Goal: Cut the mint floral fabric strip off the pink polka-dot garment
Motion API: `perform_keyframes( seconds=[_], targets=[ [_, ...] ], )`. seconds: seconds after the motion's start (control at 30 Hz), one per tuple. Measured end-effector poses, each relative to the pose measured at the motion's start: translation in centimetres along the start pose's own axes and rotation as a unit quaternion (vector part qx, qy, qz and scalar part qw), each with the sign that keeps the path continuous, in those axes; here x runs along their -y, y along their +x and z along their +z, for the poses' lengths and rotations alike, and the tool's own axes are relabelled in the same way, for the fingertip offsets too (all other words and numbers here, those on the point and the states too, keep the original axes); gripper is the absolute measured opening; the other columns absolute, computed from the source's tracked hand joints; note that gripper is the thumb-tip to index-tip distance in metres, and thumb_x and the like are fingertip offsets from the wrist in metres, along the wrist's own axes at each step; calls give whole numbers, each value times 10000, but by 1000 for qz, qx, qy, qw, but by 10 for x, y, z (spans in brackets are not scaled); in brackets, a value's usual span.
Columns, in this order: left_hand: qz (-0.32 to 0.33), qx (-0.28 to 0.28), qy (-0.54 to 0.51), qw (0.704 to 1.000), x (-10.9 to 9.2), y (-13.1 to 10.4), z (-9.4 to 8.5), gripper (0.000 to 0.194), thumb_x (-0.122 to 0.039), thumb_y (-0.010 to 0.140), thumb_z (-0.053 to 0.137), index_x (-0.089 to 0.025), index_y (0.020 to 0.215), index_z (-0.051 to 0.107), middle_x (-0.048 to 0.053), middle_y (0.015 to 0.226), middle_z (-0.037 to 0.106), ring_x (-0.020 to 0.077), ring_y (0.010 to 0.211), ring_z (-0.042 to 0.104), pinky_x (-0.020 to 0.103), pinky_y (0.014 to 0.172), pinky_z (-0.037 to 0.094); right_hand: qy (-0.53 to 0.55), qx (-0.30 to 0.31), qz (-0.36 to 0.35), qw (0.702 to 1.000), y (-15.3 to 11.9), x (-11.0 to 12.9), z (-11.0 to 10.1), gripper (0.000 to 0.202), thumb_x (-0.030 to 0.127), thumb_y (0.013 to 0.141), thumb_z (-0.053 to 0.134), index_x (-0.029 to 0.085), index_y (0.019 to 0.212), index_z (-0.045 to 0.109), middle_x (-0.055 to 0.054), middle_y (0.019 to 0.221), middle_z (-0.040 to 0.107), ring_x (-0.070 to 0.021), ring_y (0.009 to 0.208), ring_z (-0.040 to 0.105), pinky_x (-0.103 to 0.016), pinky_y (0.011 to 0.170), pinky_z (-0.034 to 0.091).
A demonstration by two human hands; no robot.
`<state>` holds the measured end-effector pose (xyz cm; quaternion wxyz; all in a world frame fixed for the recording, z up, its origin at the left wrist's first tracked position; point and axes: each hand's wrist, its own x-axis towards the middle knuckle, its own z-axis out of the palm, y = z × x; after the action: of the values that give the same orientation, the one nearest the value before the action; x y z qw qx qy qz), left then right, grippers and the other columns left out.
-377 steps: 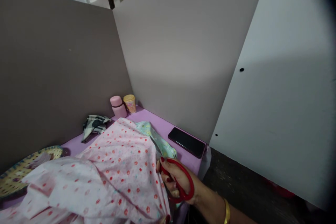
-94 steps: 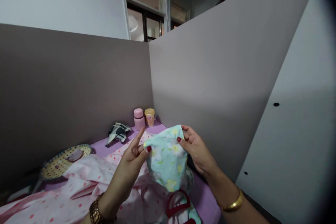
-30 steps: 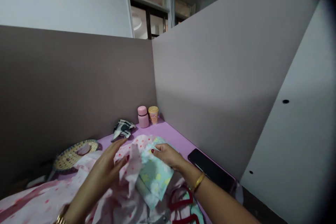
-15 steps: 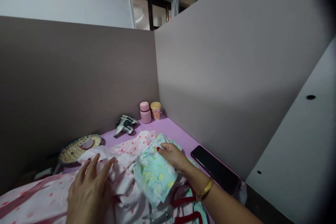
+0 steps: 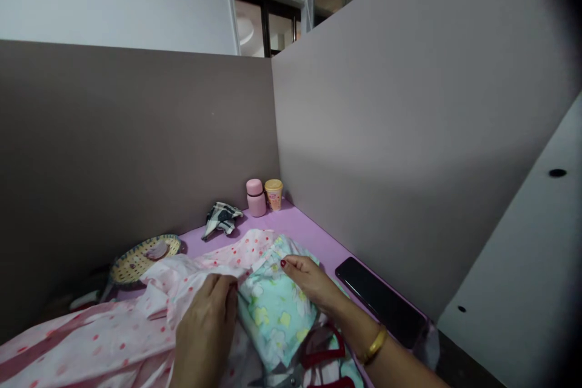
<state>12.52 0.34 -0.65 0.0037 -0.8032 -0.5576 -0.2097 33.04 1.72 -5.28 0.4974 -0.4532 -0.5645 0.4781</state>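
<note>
A mint-green floral cloth (image 5: 277,309) with yellow and white flowers and a gathered upper edge lies over the pink dotted fabric (image 5: 109,339). My right hand (image 5: 304,276) pinches its upper right part between thumb and fingers. At the cloth's left edge, my left hand (image 5: 209,318) is closed, its fingertips drawn together on the edge and partly hidden behind the hand. Red-handled scissors (image 5: 322,354) lie just below the cloth, near my right wrist, partly cut off by the frame's bottom.
A black phone (image 5: 382,300) rests along the right side of the purple table (image 5: 304,224). Toward the back corner stand a pink bottle (image 5: 256,200) and a yellow-lidded cup (image 5: 274,195). A checked cloth (image 5: 221,218) and a woven basket (image 5: 131,264) lie left. Grey partitions (image 5: 386,133) enclose the table.
My left hand has moved right from above the dotted fabric to the floral cloth's left edge, and its spread fingers have closed. My right hand keeps its pinch. The view has shifted slightly.
</note>
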Motion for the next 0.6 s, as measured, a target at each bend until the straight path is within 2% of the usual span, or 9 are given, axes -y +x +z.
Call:
perform_keyframes(
  seconds=[0.07,0.1,0.17,0.23,0.27,0.4,0.5,0.6],
  targets=[
    [49,-81,12,995,8,6,0,266,-251,860,403,-194,1055,575,111,1195,565,299,1084,492,436,852,389,0,13,-4,1000,1,0,-2,456,601,767,519,178,615,442,63,557,293,-76,503,229,-218,455,193],
    [60,-88,11,994,11,9,-1,274,-250,844,433,-195,1070,579,115,1207,559,320,1106,463,468,880,359,1,18,-6,1000,3,0,-3,448,599,758,532,176,634,456,64,563,292,-76,502,224,-220,458,187],
    [54,-51,-11,997,17,16,-5,232,-265,837,449,-210,989,615,103,1067,626,327,1025,494,502,868,336,3,19,-13,1000,7,0,-2,444,604,743,547,174,663,477,64,571,302,-77,505,232,-223,467,189],
    [31,-12,-52,998,21,21,-9,213,-288,854,414,-208,857,611,76,872,649,283,869,545,463,803,376,2,17,-21,1000,11,-1,-1,450,611,749,532,173,661,478,60,575,313,-81,514,249,-224,477,199],
    [20,-7,-72,997,23,23,-10,222,-299,864,390,-206,828,588,65,840,643,256,822,556,425,768,401,0,16,-25,1000,12,-2,0,455,612,758,519,173,649,472,58,575,312,-83,518,252,-225,478,201],
    [-2,12,-145,989,29,25,-11,192,-319,877,337,-215,835,493,27,815,627,167,743,580,288,671,443,-11,11,-30,999,12,-1,1,461,606,769,512,175,621,444,64,563,289,-78,507,232,-223,461,183],
    [-8,33,-168,985,28,24,-10,190,-330,872,331,-217,857,483,32,836,638,170,767,597,293,692,449,-17,13,-31,999,10,6,2,407,565,767,555,161,726,523,54,591,358,-80,519,272,-212,461,206],
    [-7,56,-177,983,24,25,-11,261,-401,876,350,-224,921,537,33,904,665,172,796,617,287,691,451,-22,22,-40,999,11,14,5,380,535,771,573,155,780,578,27,646,450,-92,562,351,-209,498,270]
  ],
)
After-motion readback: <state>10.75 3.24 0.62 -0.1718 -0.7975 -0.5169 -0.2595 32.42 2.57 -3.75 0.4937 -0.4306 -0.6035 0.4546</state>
